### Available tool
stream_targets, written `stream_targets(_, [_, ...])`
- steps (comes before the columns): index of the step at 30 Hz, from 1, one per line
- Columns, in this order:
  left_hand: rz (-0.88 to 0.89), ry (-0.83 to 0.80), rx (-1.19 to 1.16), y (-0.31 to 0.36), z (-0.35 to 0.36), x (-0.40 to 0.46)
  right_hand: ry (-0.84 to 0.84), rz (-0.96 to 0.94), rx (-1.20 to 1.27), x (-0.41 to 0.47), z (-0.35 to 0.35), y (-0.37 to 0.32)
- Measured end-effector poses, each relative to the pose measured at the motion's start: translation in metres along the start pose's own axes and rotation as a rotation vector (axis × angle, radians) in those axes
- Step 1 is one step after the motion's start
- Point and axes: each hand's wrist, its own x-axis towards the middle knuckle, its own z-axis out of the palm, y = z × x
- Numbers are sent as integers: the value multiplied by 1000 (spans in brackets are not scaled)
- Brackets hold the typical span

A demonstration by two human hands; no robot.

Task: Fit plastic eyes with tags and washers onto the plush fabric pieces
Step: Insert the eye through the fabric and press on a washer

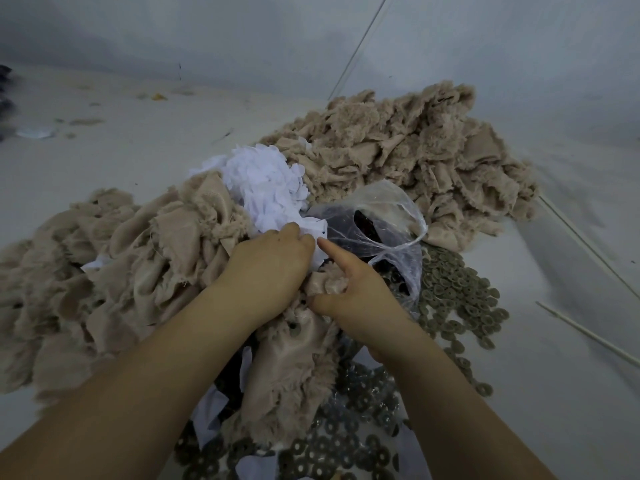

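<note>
Left hand (273,261) fingers curl into white tags (266,181). Right hand (349,289) pinches a fuzzy beige plush piece (325,284), index finger extended. Grey ring washers (457,289) lie heaped just right, beside a clear plastic bag (381,216).

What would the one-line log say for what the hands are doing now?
left hand: pinches white tags | right hand: grips beige plush piece, forefinger straight | washers: loose at right | clear plastic bag: open

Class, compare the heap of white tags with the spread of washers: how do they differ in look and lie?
The white tags are bright, soft-looking and heaped between the plush piles; the washers are dull grey-green discs with centre holes, spread mostly flat to the right. Both lie loose on the pale work surface.
</note>
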Motion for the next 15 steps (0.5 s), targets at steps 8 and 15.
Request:
stream_targets(8, [-40, 9, -82, -4, -4, 11, -32, 9, 7, 13, 0, 2])
stream_targets(15, [-97, 141, -320, -4, -11, 4, -37, 47, -68, 17, 3, 4])
